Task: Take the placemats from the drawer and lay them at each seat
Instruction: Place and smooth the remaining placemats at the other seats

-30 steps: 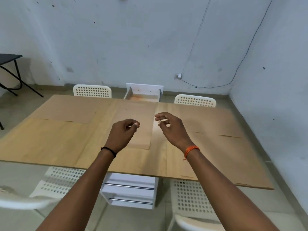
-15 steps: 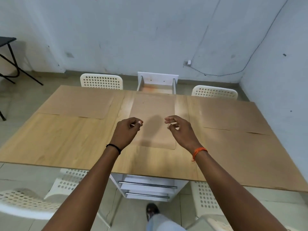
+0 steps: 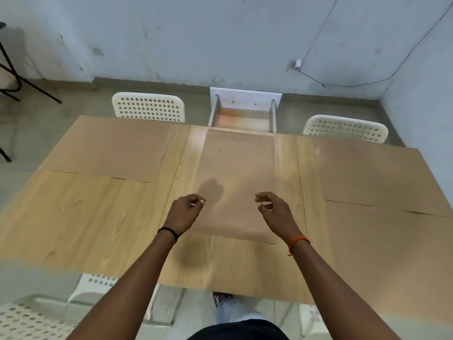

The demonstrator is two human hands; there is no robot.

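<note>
Two bare hands hang over a wooden table point(image 3: 98, 217). The left hand point(image 3: 183, 213) wears a black band at the wrist, and the right hand point(image 3: 275, 214) wears an orange one. Each hand has its fingers curled in loosely, with thumb and fingertips close together, and neither hand is holding anything. There are four brown placemats on the table. One mat point(image 3: 110, 148) lies at the far left, in front of a white chair point(image 3: 148, 107). A second mat point(image 3: 367, 175) lies at the far right, in front of another white chair point(image 3: 345, 128). A third mat point(image 3: 392, 253) lies at the near right and meets the second one along a thin dark line. The fourth, the middle mat point(image 3: 236, 173), runs from the far edge of the table toward the person. The two hands float just above the near end of this middle mat, one at each side edge, and whether they touch it cannot be told. The left hand casts a dark shadow on it. Past the far edge of the table, between the two far chairs, a white drawer point(image 3: 244, 111) stands pulled open. Two more white chairs show at the near side: one at the near left point(image 3: 24, 320) and a small bit of one at the near right point(image 3: 311, 317). That makes four chairs in all.
</note>
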